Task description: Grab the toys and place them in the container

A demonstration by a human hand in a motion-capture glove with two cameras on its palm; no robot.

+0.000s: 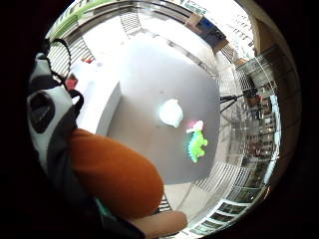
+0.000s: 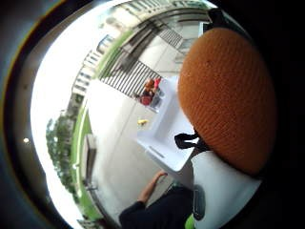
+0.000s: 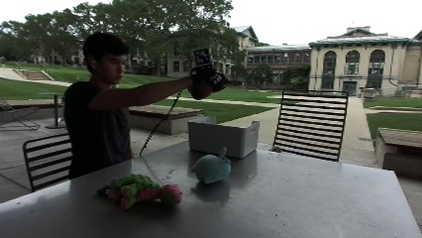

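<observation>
So we're partway through this one, by the look of it. The right hand [image 3: 206, 82] is up high above the white container [image 3: 223, 136], which sits at the far edge of the table [image 3: 316, 198] on the person's side, and it's carrying an orange knitted toy [image 2: 226, 95]. That toy fills a big chunk of both palm views, so it's right against the palm, and in the outside view the fingers look curled around something dark held over the bin. We'd call the grip closed around the orange toy, though we can't make out the individual fingers wrapping it.

What's left: two toys are on the table. A pale mint round one [image 3: 212, 168] with a little stalk on top sits roughly mid-table, just in front of the container. A green and pink plush [image 3: 139, 189] lies nearer the front edge, toward the person's side corner, a bit apart from the mint one. Neither is touched.

Whether anything is already in the container is hard to say. In the thumb side view there's something red and orange showing at the far end of the bin [image 2: 150, 90], but we can't tell if it's inside or behind it.

Our guess is the orange toy is about to get dropped in, then the two on the table remain.
</observation>
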